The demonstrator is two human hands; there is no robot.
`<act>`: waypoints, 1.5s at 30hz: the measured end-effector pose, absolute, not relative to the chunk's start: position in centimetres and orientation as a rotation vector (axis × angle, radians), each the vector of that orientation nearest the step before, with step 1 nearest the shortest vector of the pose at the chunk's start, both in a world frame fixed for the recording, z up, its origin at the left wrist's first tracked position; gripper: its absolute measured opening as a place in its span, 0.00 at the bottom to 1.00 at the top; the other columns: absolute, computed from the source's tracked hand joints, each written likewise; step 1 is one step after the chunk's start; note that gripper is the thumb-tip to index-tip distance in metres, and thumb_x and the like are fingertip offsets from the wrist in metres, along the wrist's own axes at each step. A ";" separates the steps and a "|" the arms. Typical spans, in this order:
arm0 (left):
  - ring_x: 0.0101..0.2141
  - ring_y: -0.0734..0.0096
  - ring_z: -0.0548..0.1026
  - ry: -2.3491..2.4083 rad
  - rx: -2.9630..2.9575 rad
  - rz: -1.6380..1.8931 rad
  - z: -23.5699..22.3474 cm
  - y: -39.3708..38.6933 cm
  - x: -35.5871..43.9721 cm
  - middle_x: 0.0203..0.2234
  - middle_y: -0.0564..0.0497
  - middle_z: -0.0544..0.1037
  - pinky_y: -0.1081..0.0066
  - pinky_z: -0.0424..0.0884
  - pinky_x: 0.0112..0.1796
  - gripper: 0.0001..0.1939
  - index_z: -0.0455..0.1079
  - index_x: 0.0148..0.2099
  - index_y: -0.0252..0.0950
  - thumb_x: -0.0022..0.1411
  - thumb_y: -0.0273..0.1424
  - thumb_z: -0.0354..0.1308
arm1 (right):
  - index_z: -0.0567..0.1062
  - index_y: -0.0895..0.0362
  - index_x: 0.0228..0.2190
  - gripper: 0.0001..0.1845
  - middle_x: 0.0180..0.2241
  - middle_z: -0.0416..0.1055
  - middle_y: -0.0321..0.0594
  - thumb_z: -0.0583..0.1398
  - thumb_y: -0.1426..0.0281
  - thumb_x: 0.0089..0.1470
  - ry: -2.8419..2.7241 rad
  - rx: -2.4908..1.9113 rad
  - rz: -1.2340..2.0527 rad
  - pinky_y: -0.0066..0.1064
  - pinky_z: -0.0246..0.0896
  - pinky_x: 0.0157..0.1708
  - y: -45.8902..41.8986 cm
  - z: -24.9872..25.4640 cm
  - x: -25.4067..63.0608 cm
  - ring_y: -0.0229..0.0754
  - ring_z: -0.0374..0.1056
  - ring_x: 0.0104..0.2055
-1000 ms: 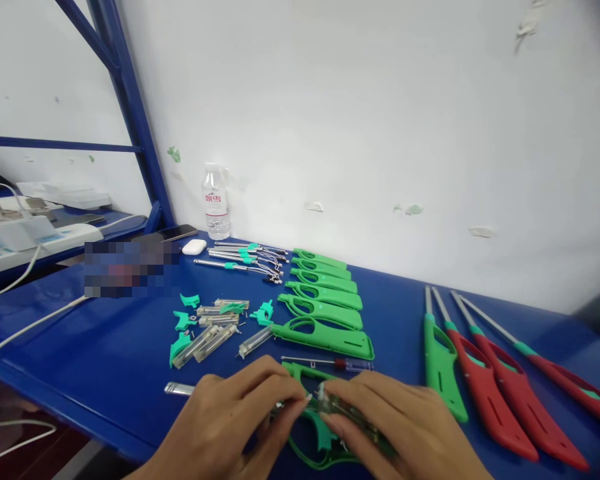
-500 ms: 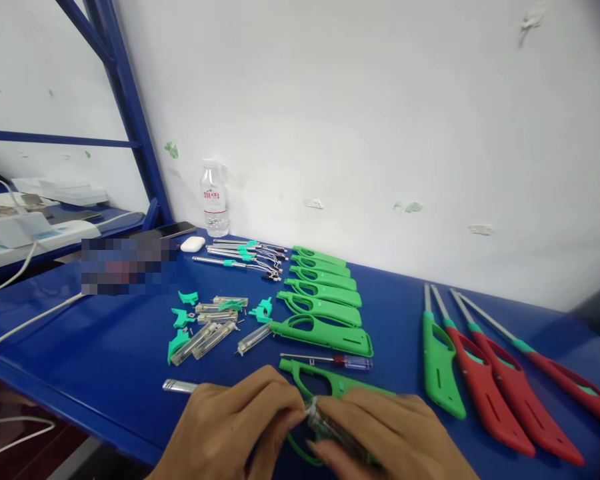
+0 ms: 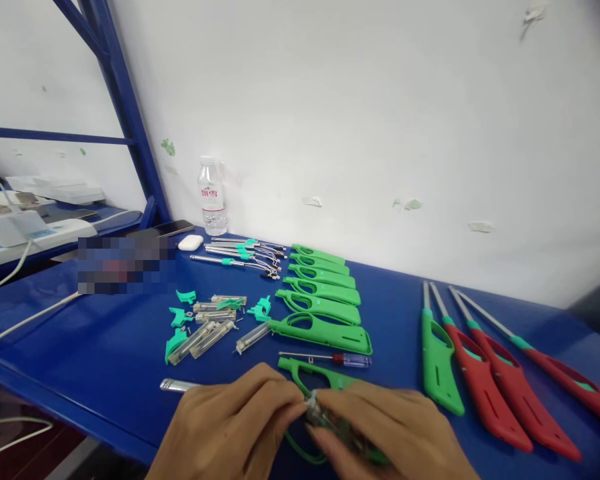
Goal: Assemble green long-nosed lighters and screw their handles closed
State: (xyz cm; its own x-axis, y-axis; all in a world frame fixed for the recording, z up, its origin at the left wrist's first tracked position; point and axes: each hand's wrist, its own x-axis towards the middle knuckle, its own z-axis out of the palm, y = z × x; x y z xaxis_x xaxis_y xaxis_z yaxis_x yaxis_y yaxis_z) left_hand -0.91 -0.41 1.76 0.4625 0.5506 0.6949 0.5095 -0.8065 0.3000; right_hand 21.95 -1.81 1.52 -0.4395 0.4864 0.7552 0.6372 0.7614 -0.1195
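My left hand [image 3: 230,430] is closed, its thumb and forefinger pinched at the pale tip of a clear lighter fuel tank [image 3: 320,416]. What exactly lies between those fingers is hidden. My right hand [image 3: 397,427] wraps round the tank and a green lighter handle shell beneath it, of which a thin curved guard [image 3: 304,453] shows. Past my left hand sticks out a silver metal tube [image 3: 177,385]. Just beyond my fingers lie another green handle half [image 3: 320,375] and a screwdriver [image 3: 353,360] with a clear purple-and-red handle.
Several green handle shells [image 3: 323,308] form a row behind. To the left are clear fuel tanks [image 3: 213,338], teal triggers [image 3: 177,343] and wired metal tubes [image 3: 235,261]. Whole lighters [image 3: 487,393] lie right. A water bottle [image 3: 213,200] stands by the wall.
Both hands keep their hold in almost the same place. The tank has turned slightly in my right fingers, and the view has shifted a little.
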 end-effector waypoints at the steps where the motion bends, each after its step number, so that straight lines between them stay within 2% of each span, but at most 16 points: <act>1: 0.31 0.77 0.83 0.939 2.655 1.261 1.9 -0.2 -1.0 0.37 0.58 0.84 0.78 0.77 0.33 0.11 0.73 0.50 0.42 0.83 0.29 0.49 | 0.75 0.52 0.46 0.07 0.32 0.83 0.31 0.58 0.65 0.76 -2.134 -0.862 -0.212 0.22 0.71 0.30 -1.5 1.8 22.2 0.34 0.81 0.29; 3: 0.34 0.74 0.82 0.930 2.714 1.212 2.2 0.2 -1.3 0.38 0.56 0.83 0.76 0.78 0.38 0.10 0.74 0.50 0.40 0.82 0.29 0.51 | 0.73 0.51 0.49 0.08 0.36 0.82 0.32 0.56 0.63 0.77 -2.122 -0.966 -0.153 0.23 0.73 0.35 -0.9 2.2 22.9 0.35 0.81 0.33; 6: 0.38 0.67 0.81 0.940 2.779 1.064 2.2 0.7 -1.7 0.37 0.55 0.82 0.71 0.78 0.43 0.11 0.75 0.46 0.40 0.80 0.25 0.52 | 0.71 0.48 0.49 0.09 0.38 0.78 0.33 0.52 0.63 0.78 -2.031 -1.197 -0.015 0.26 0.73 0.34 -0.6 2.4 23.7 0.37 0.79 0.35; 9: 0.40 0.66 0.80 0.934 2.765 1.019 1.9 1.0 -1.9 0.38 0.55 0.82 0.68 0.77 0.44 0.13 0.75 0.44 0.42 0.79 0.25 0.51 | 0.68 0.47 0.51 0.09 0.41 0.75 0.35 0.50 0.62 0.78 -2.004 -1.348 0.118 0.30 0.75 0.36 -0.9 2.3 24.1 0.40 0.79 0.39; 11: 0.40 0.65 0.80 0.924 2.779 1.004 1.8 1.0 -1.9 0.38 0.56 0.82 0.68 0.76 0.46 0.13 0.75 0.44 0.42 0.79 0.25 0.51 | 0.68 0.47 0.52 0.09 0.43 0.75 0.36 0.52 0.60 0.77 -2.082 -1.377 0.134 0.34 0.77 0.39 -1.2 2.2 24.3 0.42 0.79 0.42; 14: 0.40 0.65 0.79 0.906 2.817 0.940 1.7 1.1 -1.9 0.38 0.56 0.82 0.68 0.75 0.46 0.14 0.75 0.43 0.42 0.79 0.24 0.50 | 0.69 0.47 0.53 0.11 0.45 0.75 0.39 0.59 0.60 0.73 -2.244 -1.388 0.090 0.38 0.77 0.37 -1.4 1.9 24.7 0.46 0.80 0.39; 17: 0.39 0.65 0.78 0.885 2.815 0.917 1.5 1.3 -2.0 0.38 0.56 0.82 0.68 0.75 0.45 0.14 0.74 0.43 0.41 0.79 0.23 0.50 | 0.72 0.48 0.50 0.11 0.46 0.75 0.39 0.64 0.66 0.69 -2.373 -1.385 0.081 0.37 0.76 0.35 -1.2 1.6 25.0 0.47 0.79 0.38; 21: 0.38 0.65 0.76 0.840 2.796 0.888 1.0 1.9 -2.5 0.37 0.55 0.80 0.69 0.73 0.43 0.15 0.75 0.43 0.41 0.77 0.20 0.50 | 0.72 0.47 0.49 0.11 0.44 0.73 0.37 0.63 0.72 0.68 -2.495 -1.339 0.113 0.36 0.74 0.35 -0.9 1.6 25.3 0.46 0.79 0.38; 30: 0.38 0.65 0.77 0.831 2.809 0.755 1.4 2.6 -4.1 0.39 0.55 0.81 0.70 0.71 0.41 0.20 0.77 0.43 0.43 0.71 0.15 0.50 | 0.73 0.49 0.46 0.09 0.39 0.72 0.35 0.58 0.76 0.69 -2.523 -1.281 -0.022 0.28 0.64 0.29 -0.5 2.0 25.5 0.37 0.74 0.30; 35: 0.38 0.64 0.78 0.875 2.798 0.651 1.3 2.6 -4.4 0.40 0.54 0.81 0.69 0.71 0.42 0.20 0.78 0.44 0.44 0.70 0.15 0.50 | 0.72 0.49 0.45 0.13 0.38 0.71 0.36 0.54 0.78 0.68 -2.560 -1.287 -0.073 0.31 0.57 0.24 -0.6 2.1 25.3 0.40 0.74 0.27; 39: 0.38 0.65 0.78 0.900 2.762 0.618 1.4 2.5 -4.3 0.40 0.53 0.81 0.70 0.72 0.41 0.21 0.78 0.44 0.44 0.71 0.16 0.49 | 0.73 0.47 0.46 0.12 0.38 0.73 0.34 0.61 0.76 0.66 -2.577 -1.266 -0.051 0.31 0.61 0.25 -1.1 2.4 24.6 0.41 0.77 0.31; 41: 0.38 0.67 0.78 0.865 2.756 0.645 1.6 2.6 -4.1 0.40 0.54 0.81 0.72 0.72 0.41 0.21 0.78 0.43 0.44 0.70 0.15 0.48 | 0.73 0.47 0.48 0.15 0.39 0.75 0.33 0.65 0.75 0.63 -2.579 -1.226 -0.061 0.30 0.64 0.27 -1.3 2.3 24.3 0.41 0.79 0.34; 45: 0.35 0.71 0.78 0.800 2.780 0.746 2.2 2.8 -3.7 0.37 0.55 0.81 0.77 0.73 0.38 0.21 0.78 0.42 0.44 0.71 0.16 0.49 | 0.74 0.48 0.47 0.19 0.39 0.76 0.31 0.67 0.77 0.58 -2.547 -1.144 -0.165 0.31 0.65 0.27 -1.4 2.0 24.1 0.41 0.79 0.35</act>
